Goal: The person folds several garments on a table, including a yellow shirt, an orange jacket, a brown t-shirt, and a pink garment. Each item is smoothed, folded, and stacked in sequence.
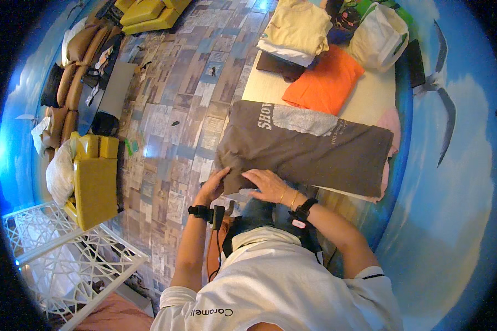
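A dark grey-brown T-shirt (314,153), printed with pale lettering and a light grey patch, lies folded lengthwise across the near part of a low, pale-topped table. Its near left corner is bunched up. At that corner my left hand (212,188) holds the cloth by its left edge, some fingers hidden by the fabric. My right hand (268,186) rests at the near edge, thumb apart from the fingers; whether it pinches the cloth is unclear. Pink cloth (390,124) shows from under the shirt's right end.
Beyond lie a folded orange garment (325,80), a stack of folded clothes (296,31) and a white bag (379,39) on the table (372,97). A painted wall (451,198) runs along the right. Yellow armchairs (95,186) and a white lattice panel (87,265) stand left.
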